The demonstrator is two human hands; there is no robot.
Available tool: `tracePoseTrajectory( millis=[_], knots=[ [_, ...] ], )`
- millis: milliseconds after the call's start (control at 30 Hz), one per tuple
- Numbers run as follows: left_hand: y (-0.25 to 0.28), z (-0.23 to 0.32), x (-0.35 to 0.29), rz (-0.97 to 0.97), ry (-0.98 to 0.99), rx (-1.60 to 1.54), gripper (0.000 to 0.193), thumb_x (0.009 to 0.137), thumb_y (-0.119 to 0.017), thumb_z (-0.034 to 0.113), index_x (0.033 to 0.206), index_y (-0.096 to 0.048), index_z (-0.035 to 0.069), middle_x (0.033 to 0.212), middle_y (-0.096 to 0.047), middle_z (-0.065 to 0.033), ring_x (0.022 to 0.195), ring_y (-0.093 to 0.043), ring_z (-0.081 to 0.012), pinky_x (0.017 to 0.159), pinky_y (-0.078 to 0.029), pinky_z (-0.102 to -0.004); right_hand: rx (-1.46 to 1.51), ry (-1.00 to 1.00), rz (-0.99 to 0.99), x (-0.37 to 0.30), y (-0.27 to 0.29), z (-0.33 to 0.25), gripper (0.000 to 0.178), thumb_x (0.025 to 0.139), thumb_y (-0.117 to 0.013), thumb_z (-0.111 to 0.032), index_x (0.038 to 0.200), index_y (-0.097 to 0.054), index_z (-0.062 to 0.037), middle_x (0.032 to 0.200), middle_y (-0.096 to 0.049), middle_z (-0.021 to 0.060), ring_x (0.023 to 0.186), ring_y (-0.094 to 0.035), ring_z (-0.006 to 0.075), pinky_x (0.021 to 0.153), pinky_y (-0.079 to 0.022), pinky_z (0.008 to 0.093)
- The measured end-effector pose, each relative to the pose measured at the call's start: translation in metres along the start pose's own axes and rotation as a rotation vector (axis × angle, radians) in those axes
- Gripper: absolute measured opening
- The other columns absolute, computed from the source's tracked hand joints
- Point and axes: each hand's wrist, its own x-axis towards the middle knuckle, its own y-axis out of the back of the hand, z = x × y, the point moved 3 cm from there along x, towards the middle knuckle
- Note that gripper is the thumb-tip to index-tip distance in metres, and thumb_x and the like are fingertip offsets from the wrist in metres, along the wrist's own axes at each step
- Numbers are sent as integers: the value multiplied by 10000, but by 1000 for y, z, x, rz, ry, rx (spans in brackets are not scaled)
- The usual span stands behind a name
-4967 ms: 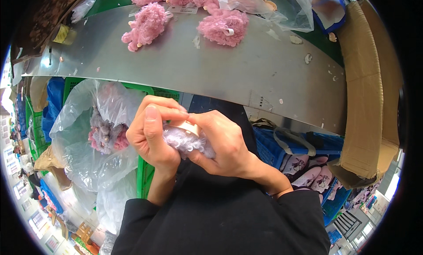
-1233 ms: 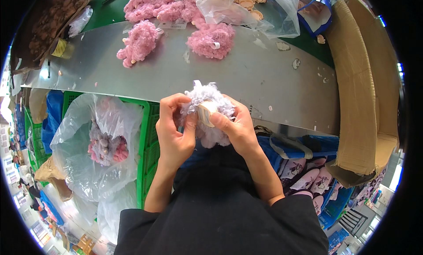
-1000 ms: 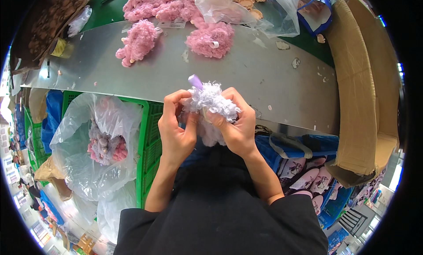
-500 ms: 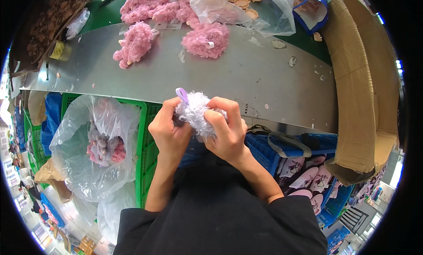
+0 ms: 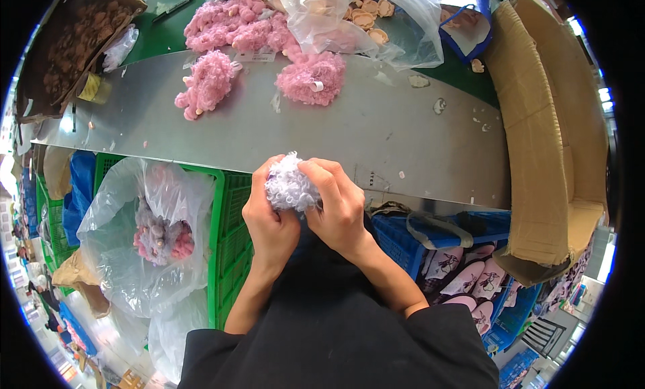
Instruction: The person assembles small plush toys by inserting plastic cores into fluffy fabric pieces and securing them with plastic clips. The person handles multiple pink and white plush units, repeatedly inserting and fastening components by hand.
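Note:
A small, curly, pale lilac-grey plush piece is squeezed between both my hands, just off the near edge of the metal table. My left hand is closed around its left side, thumb below. Around the right side curl the fingers of my right hand. The fingertips of both hands are partly hidden by the fluff. On the table beyond lie two pink curly plush pieces, one at the left and a rounder one with a white loop. Behind them is a pile of similar pink plush.
The metal table spans the front. A tall cardboard box stands right. At left, a green crate holds a clear bag with grey and pink plush. Pink slippers fill a blue crate. A brown box sits far left.
The plush piece has been turned, and its lilac loop no longer stands up in sight. Both hands have closed in around it and moved closer together. The view has tilted slightly.

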Motion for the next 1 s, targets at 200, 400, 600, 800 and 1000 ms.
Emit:
tracePoseTrajectory(
  millis=[200, 400, 600, 800, 1000],
  knots=[
    [2, 4, -1, 3, 166, -313, 564, 820, -453, -93, 1378, -488, -15, 1161, -667, -153, 1074, -680, -250, 914, -541, -335, -112, -124, 66, 9, 13, 5, 693, 656, -721, 46, 1324, -546, -11, 1104, -678, 201, 859, -704, 374, 717, -583, 395],
    [16, -12, 0, -240, 432, -624, 551, 1000, -537, 349, 1417, -463, -4, 1205, -641, -113, 1036, -672, -183, 826, -559, -302, -7, 54, 78, 5, 21, 21, 699, 673, -728, 44, 1338, -518, -4, 1154, -682, 205, 927, -696, 354, 774, -561, 421],
    [14, -10, 7, -192, 533, -880, 649, 1032, -537, 479, 1464, -428, 8, 1312, -624, -110, 1149, -640, -178, 932, -553, -329, -54, 251, -92, 13, 22, 0, 356, 732, -694, 0, 1083, -716, -55, 1197, -702, 76, 1045, -660, 262, 948, -489, 420],
    [7, -21, 6, -150, 575, -786, 457, 1006, -670, 242, 1365, -504, 12, 1185, -677, -77, 1093, -642, -147, 973, -507, -305, 75, 287, -198, 8, 19, 0, 199, 724, -725, -34, 922, -722, -45, 1099, -713, 71, 1045, -663, 245, 939, -503, 434],
    [10, -18, 8, -52, 590, -852, 408, 920, -641, 123, 1302, -554, 8, 1126, -678, -79, 1024, -642, -154, 962, -493, -314, 3, 64, -1, 14, 27, 16, 203, 795, -683, 1, 995, -706, -29, 1067, -693, 122, 1000, -648, 346, 943, -499, 455]
  ],
)
